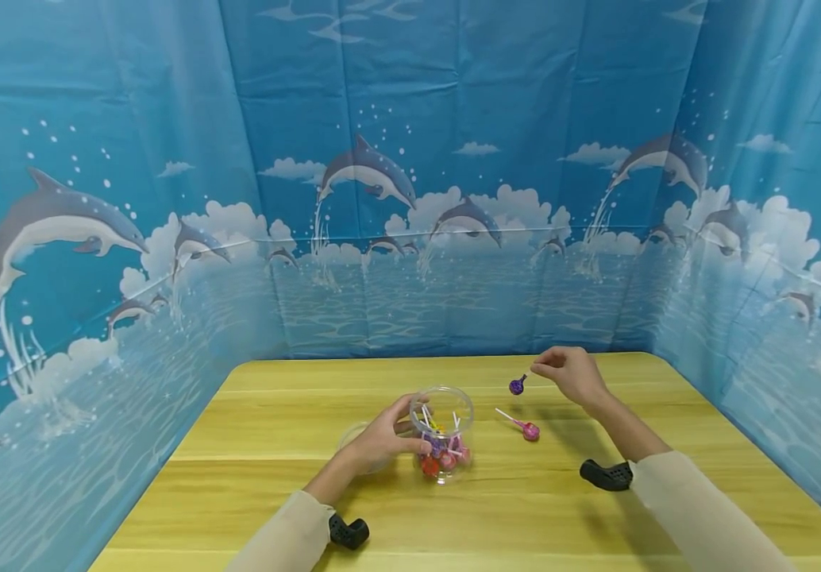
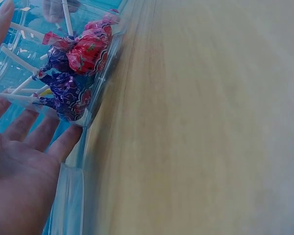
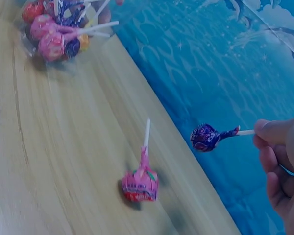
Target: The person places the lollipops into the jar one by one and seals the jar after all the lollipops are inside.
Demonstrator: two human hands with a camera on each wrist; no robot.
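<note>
A clear plastic jar (image 1: 442,435) holding several wrapped lollipops (image 2: 71,68) stands mid-table. My left hand (image 1: 382,439) wraps around its left side, fingers against the wall (image 2: 49,134). My right hand (image 1: 569,372) hovers above the table to the right of the jar and pinches the white stick of a purple lollipop (image 1: 517,386) (image 3: 206,137), which hangs in the air. A pink lollipop (image 1: 529,430) (image 3: 140,182) lies on the wood between jar and right hand. In the right wrist view the jar (image 3: 63,29) appears at the top left.
The wooden table (image 1: 253,485) is fenced on three sides by a blue dolphin-print curtain (image 1: 410,199). A clear lid (image 1: 353,435) lies just left of the jar, behind my left hand. Black wrist mounts (image 1: 607,474) sit on both sleeves.
</note>
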